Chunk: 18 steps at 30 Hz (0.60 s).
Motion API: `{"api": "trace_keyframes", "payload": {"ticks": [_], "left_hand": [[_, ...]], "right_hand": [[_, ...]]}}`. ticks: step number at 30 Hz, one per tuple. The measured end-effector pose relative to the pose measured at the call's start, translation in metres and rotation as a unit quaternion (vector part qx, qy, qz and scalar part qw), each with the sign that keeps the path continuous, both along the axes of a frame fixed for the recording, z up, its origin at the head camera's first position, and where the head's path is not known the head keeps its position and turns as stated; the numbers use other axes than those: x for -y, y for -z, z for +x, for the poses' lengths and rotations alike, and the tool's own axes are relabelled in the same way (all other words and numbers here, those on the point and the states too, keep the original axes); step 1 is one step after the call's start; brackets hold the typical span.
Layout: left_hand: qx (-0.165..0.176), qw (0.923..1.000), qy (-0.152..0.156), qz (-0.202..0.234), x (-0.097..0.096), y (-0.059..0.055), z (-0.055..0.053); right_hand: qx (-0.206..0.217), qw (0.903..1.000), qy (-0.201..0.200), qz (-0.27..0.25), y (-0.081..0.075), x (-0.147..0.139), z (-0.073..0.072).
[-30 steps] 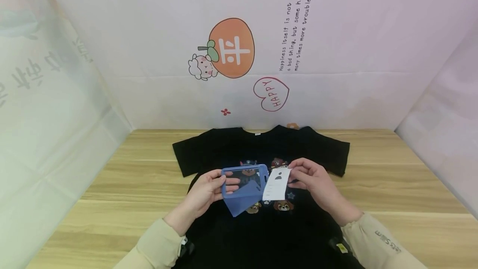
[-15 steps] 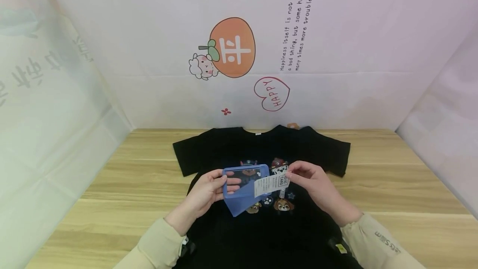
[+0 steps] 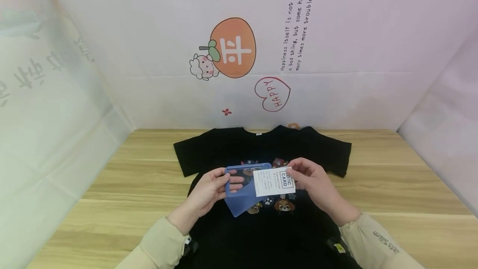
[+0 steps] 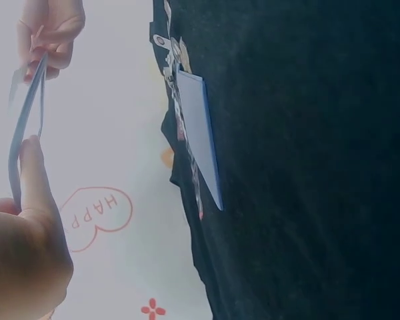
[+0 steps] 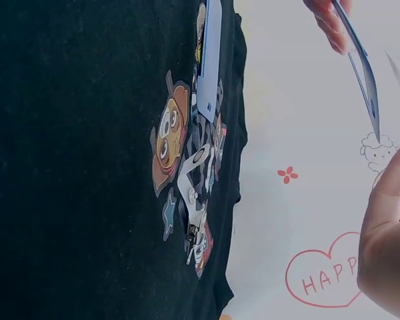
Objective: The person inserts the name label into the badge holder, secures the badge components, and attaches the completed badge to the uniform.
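My left hand point(image 3: 210, 190) grips the left end of a blue-framed card holder point(image 3: 242, 167), whose see-through window shows its fingers behind. Thumb and fingers of my right hand point(image 3: 315, 179) pinch the right end of a white printed card insert point(image 3: 269, 184) marked "CARD". In the head view the insert overlaps the holder's right end; the right wrist view shows a gap between the insert and the holder point(image 5: 365, 73). Below them a flat blue piece point(image 4: 200, 133) lies on a black T-shirt point(image 3: 261, 235). A metal-and-clear strap clip point(image 5: 187, 183) rests beside that piece.
The T-shirt is spread over a wood-grain table point(image 3: 123, 202), its cartoon dog prints point(image 3: 284, 205) under the hands. A white printed cloth point(image 3: 336, 53) stands as a wall behind and at both sides.
The insert, earlier showing another face and steeply tilted, has been turned in the right hand, so its "CARD" print now faces up and lies level. The left hand and holder shifted slightly right.
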<state>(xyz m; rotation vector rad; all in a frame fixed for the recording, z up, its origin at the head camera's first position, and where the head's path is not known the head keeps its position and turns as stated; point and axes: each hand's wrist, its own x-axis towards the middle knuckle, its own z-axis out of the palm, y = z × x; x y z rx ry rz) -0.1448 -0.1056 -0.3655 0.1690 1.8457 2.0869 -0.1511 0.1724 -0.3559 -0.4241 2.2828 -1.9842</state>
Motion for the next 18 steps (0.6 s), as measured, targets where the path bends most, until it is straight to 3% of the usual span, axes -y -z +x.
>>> {"api": "trace_keyframes", "payload": {"ticks": [7,18], "left_hand": [[-0.012,0.9999,0.008,-0.005,-0.007,-0.002,0.001],[-0.025,0.9995,0.011,-0.017,-0.015,-0.002,0.002]], "right_hand": [[0.003,0.9994,0.035,-0.004,-0.002,0.002,-0.002],[-0.014,0.9983,0.055,0.014,-0.006,0.006,-0.003]]}}
